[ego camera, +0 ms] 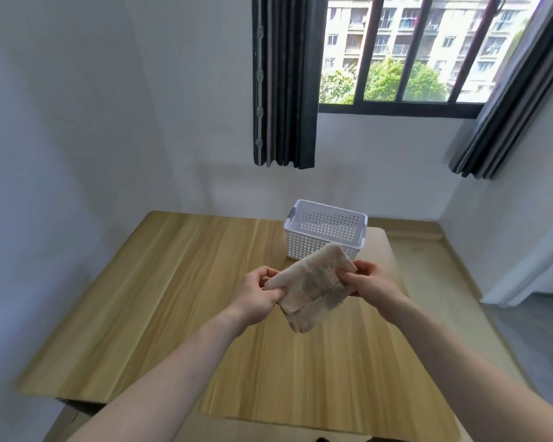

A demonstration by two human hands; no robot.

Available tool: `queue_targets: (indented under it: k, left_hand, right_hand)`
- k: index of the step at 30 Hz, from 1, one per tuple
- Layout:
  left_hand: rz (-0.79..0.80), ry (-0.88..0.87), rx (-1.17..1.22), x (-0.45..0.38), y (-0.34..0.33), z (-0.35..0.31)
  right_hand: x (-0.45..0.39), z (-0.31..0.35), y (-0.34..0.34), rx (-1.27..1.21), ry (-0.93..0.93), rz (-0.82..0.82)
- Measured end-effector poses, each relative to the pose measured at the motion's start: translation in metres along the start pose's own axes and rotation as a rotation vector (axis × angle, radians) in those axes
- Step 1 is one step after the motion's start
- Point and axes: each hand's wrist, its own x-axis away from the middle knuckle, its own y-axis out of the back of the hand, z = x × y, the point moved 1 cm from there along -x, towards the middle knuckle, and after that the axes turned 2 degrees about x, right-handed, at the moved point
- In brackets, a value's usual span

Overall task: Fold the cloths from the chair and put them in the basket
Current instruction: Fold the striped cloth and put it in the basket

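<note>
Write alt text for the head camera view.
Two bare hands, left hand and right hand, hold a folded beige cloth above a wooden table. A white basket stands beyond it, below a barred window.

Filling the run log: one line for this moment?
left hand: grips cloth | right hand: grips cloth | cloth: folded, above table | basket: looks empty

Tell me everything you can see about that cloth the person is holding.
The cloth is small and beige, with a ribbed, towel-like weave and a greyish patch near its middle. It is already folded into layers and held up above the wooden table, just in front of the white basket. The left hand pinches its left edge, the right hand its right edge; a lower corner hangs free.
</note>
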Motion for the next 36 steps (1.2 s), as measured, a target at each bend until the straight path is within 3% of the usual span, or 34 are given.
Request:
queue_targets:
  k: [11,20,27,36]
  left_hand:
    - [-0.125,0.138,0.004,-0.168,-0.081,-0.009]
    - [-0.117,0.214,-0.248,-0.277,-0.105,-0.001]
    - [-0.041,0.279,-0.416,-0.315,-0.110,0.016]
    - [0.056,0.362,-0.355,-0.286,-0.097,0.045]
  right_hand:
    - [-0.195,-0.016,0.070,0.146,-0.039,0.118]
    - [-0.308,-0.037,0.072,0.441,-0.130,0.171]
    - [-0.340,-0.071,0.057,0.774,-0.125,0.270]
    - [-0.295,-0.087,0.047,0.651,-0.193,0.425]
